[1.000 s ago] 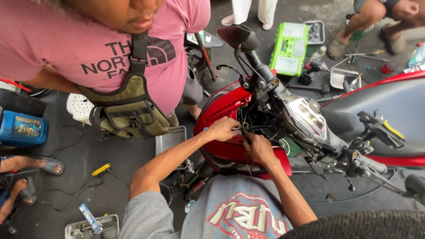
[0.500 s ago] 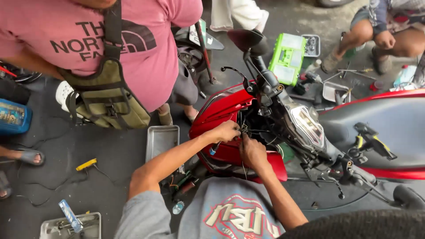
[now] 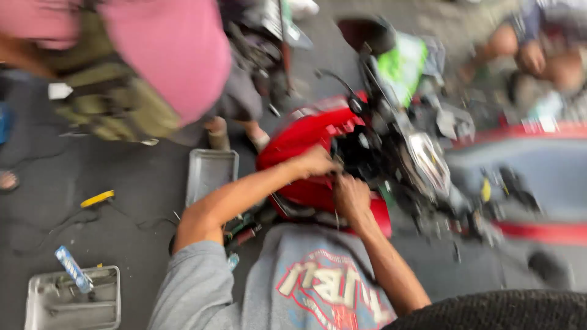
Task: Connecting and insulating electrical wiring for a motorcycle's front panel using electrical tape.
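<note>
A red motorcycle stands in front of me with its front panels off and its headlight exposed. My left hand reaches in from the left, fingers curled over the edge of the red side panel. My right hand sits just below it, against the dark gap between the panel and the headlight. Its fingers are bent, and motion blur hides whether they hold anything. A thin wire hangs down under this hand. My grey printed shirt fills the bottom of the view.
A person in a pink shirt with an olive chest bag leans in at top left. Another person crouches at top right. On the dark floor lie two metal trays, a yellow tool and a green box.
The view has swung and blurred. The person in pink has shifted toward the upper left. Both my hands stay at the same spot on the red panel.
</note>
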